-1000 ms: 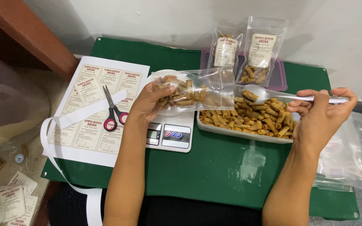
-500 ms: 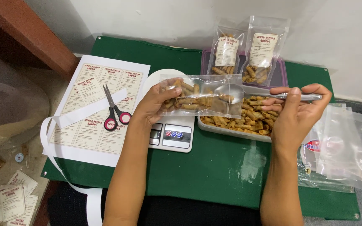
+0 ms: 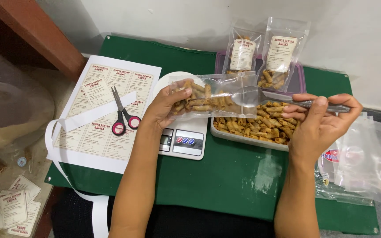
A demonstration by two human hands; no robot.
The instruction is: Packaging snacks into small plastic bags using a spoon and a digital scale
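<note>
Clear plastic pouch (image 3: 217, 94), partly filled with small fried rolls, lies on its side above the white kitchen scale (image 3: 184, 141), so its open mouth faces 3 o'clock toward the spoon. Your left hand (image 3: 166, 105) closes around the pouch's closed end, fingers curled over the rolls gathered there, which keeps the film taut and the mouth level. Your right hand (image 3: 320, 119) pinches the handle of the metal spoon (image 3: 261, 96) between thumb and fingers; its bowl sits just inside the pouch mouth, at 9 o'clock from that hand. Relative to the left grip, the body of the pouch extends toward 3 o'clock; the spoon meets it from the opposite side. Directly beneath, the white tray (image 3: 243, 136) of loose rolls stands beside the scale, placed to catch spills. Two filled, labelled pouches (image 3: 263, 53) stand at 12 o'clock against the wall. Red-handled scissors (image 3: 122, 114) rest on the label sheet (image 3: 104, 110) at 9 o'clock, and empty bags (image 3: 362, 154) lie at 3 o'clock.
</note>
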